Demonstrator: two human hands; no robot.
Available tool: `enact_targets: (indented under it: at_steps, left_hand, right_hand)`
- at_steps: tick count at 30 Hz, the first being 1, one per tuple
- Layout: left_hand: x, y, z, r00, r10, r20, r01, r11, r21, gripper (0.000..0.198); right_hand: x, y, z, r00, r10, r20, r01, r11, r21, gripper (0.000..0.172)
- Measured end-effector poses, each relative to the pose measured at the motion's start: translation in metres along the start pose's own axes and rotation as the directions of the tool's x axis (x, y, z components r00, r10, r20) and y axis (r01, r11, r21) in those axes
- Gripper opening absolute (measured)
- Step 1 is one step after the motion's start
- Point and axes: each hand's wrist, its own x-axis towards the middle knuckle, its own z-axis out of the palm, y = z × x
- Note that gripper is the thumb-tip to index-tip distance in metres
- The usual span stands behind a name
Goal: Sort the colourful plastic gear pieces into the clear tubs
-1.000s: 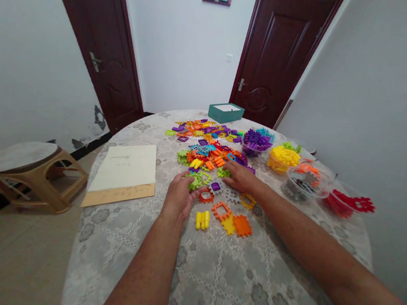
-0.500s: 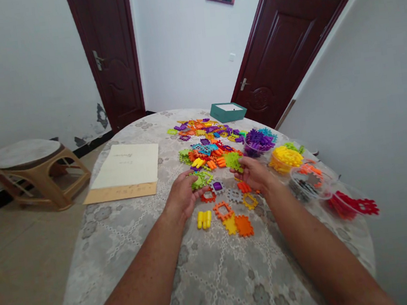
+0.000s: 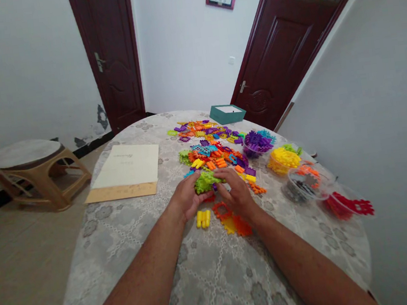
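My left hand [image 3: 187,195] is closed on a bunch of lime-green plastic building pieces [image 3: 204,182] with toothed edges. Against the same green bunch, my right hand [image 3: 236,191] has its fingers closed from the other side. Just in front of the hands lie a yellow piece of joined rods [image 3: 203,219], an orange square frame [image 3: 221,210] and a flat orange square [image 3: 242,226]. Behind them spreads a pile of mixed coloured pieces [image 3: 218,153]. My hands hide some pieces beneath them.
Clear tubs of sorted pieces line the right side: purple [image 3: 257,142], yellow [image 3: 283,160], grey [image 3: 300,189] and red [image 3: 343,205]. A cream folder [image 3: 127,167] lies at left. A teal box [image 3: 227,114] stands at the back, and a stool [image 3: 35,173] is beside the table.
My right hand has moved left, bringing its green piece against the green pieces in my left hand. My left hand has barely moved.
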Motion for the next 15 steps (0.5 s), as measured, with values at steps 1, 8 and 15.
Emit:
enact_targets:
  at_steps: [1, 8, 15]
  left_hand:
    - [-0.001, -0.001, 0.000, 1.000, 0.017, 0.018, -0.017, 1.000, -0.003, 0.020]
    - [-0.005, -0.003, 0.003, 0.999, 0.034, -0.013, -0.033, 0.998, 0.047, 0.033]
    - [-0.006, -0.001, 0.009, 0.999, 0.051, 0.002, -0.051, 0.977, 0.206, 0.044]
  right_hand:
    - [-0.002, -0.001, 0.004, 0.992, -0.110, 0.053, 0.113, 0.992, -0.055, 0.027]
    - [-0.007, -0.009, 0.016, 0.966, -0.222, 0.131, 0.236, 0.966, -0.102, 0.053]
    - [-0.006, -0.017, 0.013, 0.991, -0.095, 0.098, 0.100, 0.994, -0.050, 0.067]
